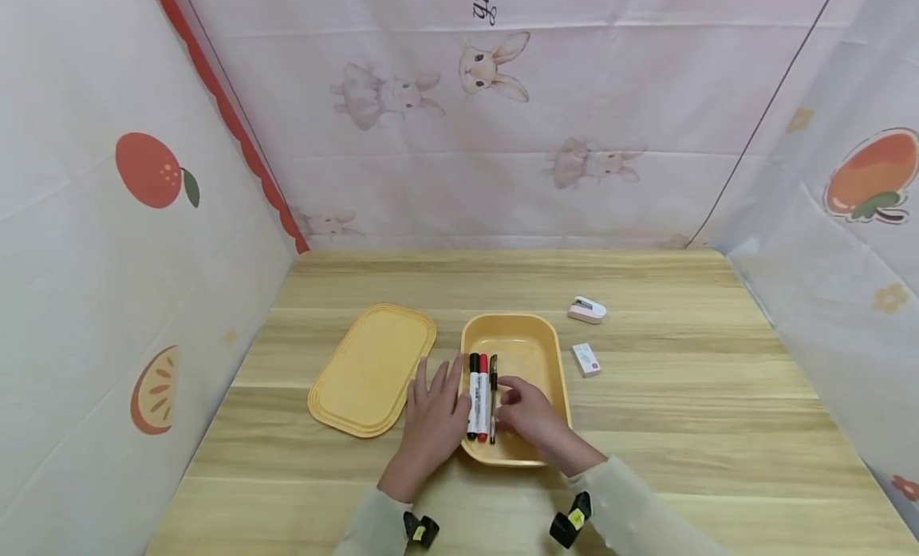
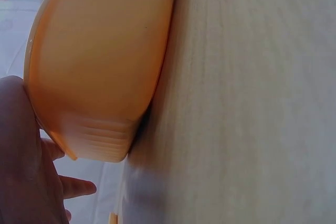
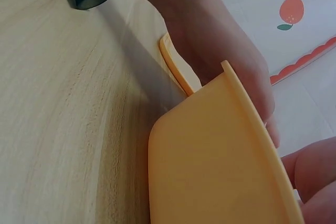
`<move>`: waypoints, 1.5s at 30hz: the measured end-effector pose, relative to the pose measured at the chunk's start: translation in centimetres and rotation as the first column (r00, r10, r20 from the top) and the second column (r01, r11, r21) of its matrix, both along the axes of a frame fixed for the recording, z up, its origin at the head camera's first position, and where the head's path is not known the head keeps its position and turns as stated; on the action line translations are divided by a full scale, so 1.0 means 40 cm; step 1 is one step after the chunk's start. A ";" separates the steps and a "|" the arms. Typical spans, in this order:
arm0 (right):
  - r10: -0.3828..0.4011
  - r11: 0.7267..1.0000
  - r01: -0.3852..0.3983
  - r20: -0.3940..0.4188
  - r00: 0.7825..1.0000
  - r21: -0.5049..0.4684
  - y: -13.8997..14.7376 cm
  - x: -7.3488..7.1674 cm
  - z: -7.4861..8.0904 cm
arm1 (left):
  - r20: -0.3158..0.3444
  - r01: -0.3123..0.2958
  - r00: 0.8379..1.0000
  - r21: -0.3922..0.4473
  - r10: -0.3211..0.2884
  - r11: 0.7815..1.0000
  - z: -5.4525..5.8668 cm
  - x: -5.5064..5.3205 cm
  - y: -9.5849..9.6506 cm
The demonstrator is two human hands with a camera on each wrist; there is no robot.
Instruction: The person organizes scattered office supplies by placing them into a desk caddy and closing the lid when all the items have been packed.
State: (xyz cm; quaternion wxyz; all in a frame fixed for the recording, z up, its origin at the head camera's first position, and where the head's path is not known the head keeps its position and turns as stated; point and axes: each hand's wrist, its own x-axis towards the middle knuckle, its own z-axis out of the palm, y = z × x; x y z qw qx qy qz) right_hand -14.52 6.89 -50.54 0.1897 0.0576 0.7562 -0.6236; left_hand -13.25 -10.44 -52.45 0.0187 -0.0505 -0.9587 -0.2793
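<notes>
A yellow box (image 1: 527, 356) without its lid holds a black-capped marker (image 1: 473, 396), a red-capped marker (image 1: 483, 396) and a slim black pen (image 1: 493, 400), side by side along its left wall. My left hand (image 1: 434, 412) lies over the left rim, fingers extended forward outside and thumb beside the black-capped marker. Reaching over the right rim, my right hand (image 1: 531, 412) has loosely bent fingers right at the pen's right side. The left wrist view shows the box's outer wall (image 2: 100, 51); the right wrist view shows both hands above its rim.
The yellow lid (image 1: 369, 372) lies flat on the wooden table (image 1: 682, 396), left of the box. Right of the box are a small white box (image 1: 585, 360) and, farther back, a white-and-pink pencil sharpener (image 1: 587, 309). Printed curtains (image 1: 431, 181) enclose the table's back and sides.
</notes>
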 end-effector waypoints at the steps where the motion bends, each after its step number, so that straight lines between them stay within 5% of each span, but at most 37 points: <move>1: -0.001 1.000 0.001 -0.008 1.000 0.004 0.001 0.000 0.001 | -0.001 0.002 1.000 0.002 -0.002 1.000 0.001 -0.001 0.001; 9: 0.015 0.998 -0.008 -0.112 0.994 0.064 0.006 -0.001 0.011 | -0.019 0.016 1.000 0.003 -0.016 1.000 0.001 -0.011 0.002; 16: 0.043 0.991 -0.002 -0.298 0.954 0.137 0.034 -0.049 0.065 | -0.035 0.002 0.999 0.014 -0.001 1.000 0.008 -0.019 -0.003; 30: -0.077 0.988 0.116 -0.318 0.945 0.106 0.161 -0.097 0.151 | -0.030 0.000 1.000 0.005 0.000 1.000 0.008 -0.018 -0.002; 39: -0.124 0.941 0.238 -0.413 0.902 0.239 0.233 -0.098 0.109 | -0.024 -0.004 1.000 0.023 0.004 1.000 -0.003 -0.002 0.000; 45: -0.129 0.883 0.280 -0.378 0.917 0.376 0.282 -0.096 0.055 | -0.032 -0.009 0.999 0.023 0.010 1.000 -0.011 0.007 0.001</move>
